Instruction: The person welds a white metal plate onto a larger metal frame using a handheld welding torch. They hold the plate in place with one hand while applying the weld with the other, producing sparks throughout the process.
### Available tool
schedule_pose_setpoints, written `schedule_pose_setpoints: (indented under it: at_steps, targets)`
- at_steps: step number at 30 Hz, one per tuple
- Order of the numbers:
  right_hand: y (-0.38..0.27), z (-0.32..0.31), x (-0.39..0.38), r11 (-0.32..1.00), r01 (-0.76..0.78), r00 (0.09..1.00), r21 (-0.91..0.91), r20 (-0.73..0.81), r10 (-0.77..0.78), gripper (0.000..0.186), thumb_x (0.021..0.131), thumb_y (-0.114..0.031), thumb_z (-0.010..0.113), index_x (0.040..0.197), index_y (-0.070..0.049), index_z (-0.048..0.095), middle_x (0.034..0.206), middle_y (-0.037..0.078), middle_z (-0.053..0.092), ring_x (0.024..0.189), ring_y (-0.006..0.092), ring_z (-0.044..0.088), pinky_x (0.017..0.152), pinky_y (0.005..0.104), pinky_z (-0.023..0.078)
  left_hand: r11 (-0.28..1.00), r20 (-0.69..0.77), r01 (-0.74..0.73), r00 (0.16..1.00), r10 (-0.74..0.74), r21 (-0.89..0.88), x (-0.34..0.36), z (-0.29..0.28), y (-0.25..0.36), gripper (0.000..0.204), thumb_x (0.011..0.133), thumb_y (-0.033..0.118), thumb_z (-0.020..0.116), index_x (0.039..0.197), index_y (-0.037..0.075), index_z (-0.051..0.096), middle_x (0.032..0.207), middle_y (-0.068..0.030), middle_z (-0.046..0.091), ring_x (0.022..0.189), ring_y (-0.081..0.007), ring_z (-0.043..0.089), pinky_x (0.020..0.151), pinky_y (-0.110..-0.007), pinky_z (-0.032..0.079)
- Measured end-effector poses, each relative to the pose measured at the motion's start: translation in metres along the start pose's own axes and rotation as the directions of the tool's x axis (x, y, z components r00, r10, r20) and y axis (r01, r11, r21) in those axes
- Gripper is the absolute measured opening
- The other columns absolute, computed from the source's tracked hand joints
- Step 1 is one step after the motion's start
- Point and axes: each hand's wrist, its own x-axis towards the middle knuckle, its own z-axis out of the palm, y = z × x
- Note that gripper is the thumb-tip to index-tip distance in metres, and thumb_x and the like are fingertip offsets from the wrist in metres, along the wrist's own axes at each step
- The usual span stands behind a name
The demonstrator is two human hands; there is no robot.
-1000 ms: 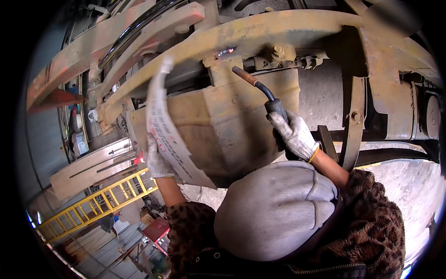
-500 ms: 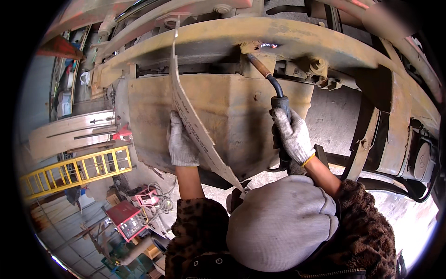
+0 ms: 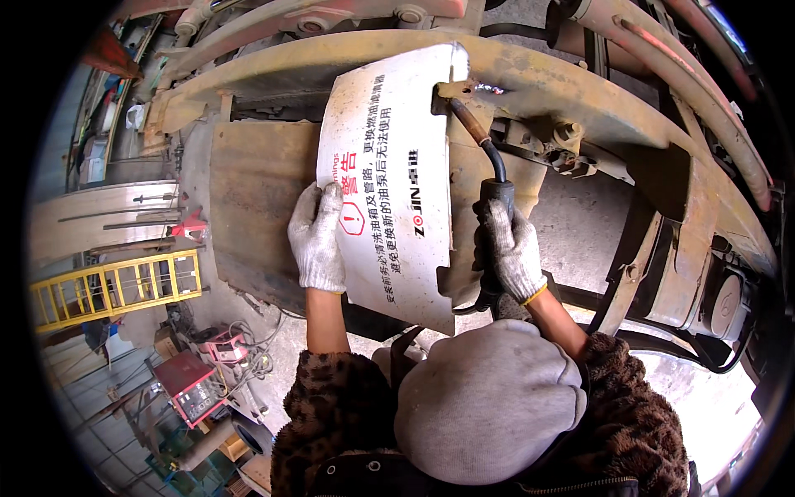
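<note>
My left hand (image 3: 319, 240), in a white knit glove, grips the left edge of a thin white sheet (image 3: 418, 277), which looks like cardboard. Its printed face shows, with black and red marks. In my gloved right hand (image 3: 515, 257) is a welding torch (image 3: 495, 157) with a black handle, bent neck and brownish nozzle. The nozzle's tip is at a rusty patch (image 3: 454, 89) on a curved, yellowish-brown steel beam (image 3: 571, 76). A small bright spot shows just right of that patch. The sheet's right edge stands just left of the torch and covers part of a brown metal panel (image 3: 257, 199).
A grey knit cap (image 3: 489, 406) covers the lower middle. At left are a yellow ladder (image 3: 116, 290), a red welding machine (image 3: 192, 385) with coiled cables, and a board (image 3: 116, 215) with rods on it. Brackets and bolts (image 3: 567, 132) line the beam; a round-capped part (image 3: 729, 302) sits far right.
The sheet has turned from nearly edge-on to show its broad printed face, and now hides more of the panel. My right hand still holds the torch at the beam. The view has shifted slightly.
</note>
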Motion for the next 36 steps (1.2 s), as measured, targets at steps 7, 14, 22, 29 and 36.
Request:
schedule_pose_setpoints:
  at_steps: [7, 14, 22, 29, 36]
  targets:
    - [-0.001, -0.002, 0.000, 1.000, -0.013, 1.000, 0.024, -0.014, 0.014, 0.037, 0.091, -0.039, 0.055, 0.095, -0.003, 0.053, 0.061, 0.001, 0.050, 0.046, 0.0093, 0.048, 0.040, 0.0250, 0.043, 0.967, 0.069, -0.042, 0.997, 0.026, 0.251, -0.002, 0.018, 0.017, 0.041, 0.082, 0.015, 0.069, 0.112, -0.009, 0.055, 0.103, -0.0115, 0.062, 0.091, -0.0130, 0.057, 0.080, -0.026, 0.046]
    - [-0.001, 0.000, 0.000, 1.000, 0.012, 1.000, 0.002, -0.015, -0.012, 0.040, 0.091, -0.041, 0.053, 0.096, -0.002, 0.054, 0.061, 0.003, 0.051, 0.046, 0.0099, 0.050, 0.040, 0.0249, 0.044, 0.917, 0.125, -0.065, 0.992, 0.017, 0.392, 0.001, 0.018, 0.019, 0.050, 0.082, 0.020, 0.070, 0.117, -0.011, 0.051, 0.112, -0.0175, 0.058, 0.101, -0.0182, 0.055, 0.088, -0.029, 0.043]
    - [-0.002, -0.002, -0.001, 1.000, -0.002, 1.000, -0.009, -0.018, 0.002, 0.041, 0.091, -0.043, 0.054, 0.095, -0.002, 0.054, 0.059, 0.002, 0.051, 0.046, 0.0097, 0.050, 0.040, 0.0253, 0.043, 0.913, 0.116, -0.059, 0.993, 0.013, 0.403, 0.000, 0.019, 0.016, 0.049, 0.083, 0.019, 0.069, 0.117, -0.011, 0.051, 0.109, -0.0165, 0.059, 0.098, -0.0173, 0.056, 0.086, -0.028, 0.045]
    - [-0.001, -0.002, -0.001, 1.000, 0.005, 1.000, -0.023, -0.030, -0.005, 0.041, 0.091, -0.043, 0.054, 0.096, -0.002, 0.055, 0.060, 0.002, 0.051, 0.046, 0.0096, 0.049, 0.040, 0.0254, 0.043, 0.933, 0.121, -0.057, 0.993, 0.015, 0.356, 0.000, 0.018, 0.012, 0.047, 0.083, 0.016, 0.069, 0.117, -0.011, 0.051, 0.108, -0.0144, 0.060, 0.096, -0.0148, 0.057, 0.083, -0.026, 0.046]
    - [-0.002, -0.001, -0.002, 1.000, 0.008, 1.000, -0.029, -0.025, -0.009, 0.040, 0.092, -0.041, 0.052, 0.095, -0.002, 0.057, 0.059, 0.001, 0.050, 0.047, 0.0091, 0.049, 0.041, 0.0254, 0.042, 0.903, 0.075, -0.098, 0.994, 0.073, 0.419, -0.001, 0.015, 0.008, 0.048, 0.080, 0.022, 0.072, 0.113, -0.009, 0.054, 0.103, -0.0151, 0.063, 0.092, -0.0163, 0.059, 0.081, -0.028, 0.047]
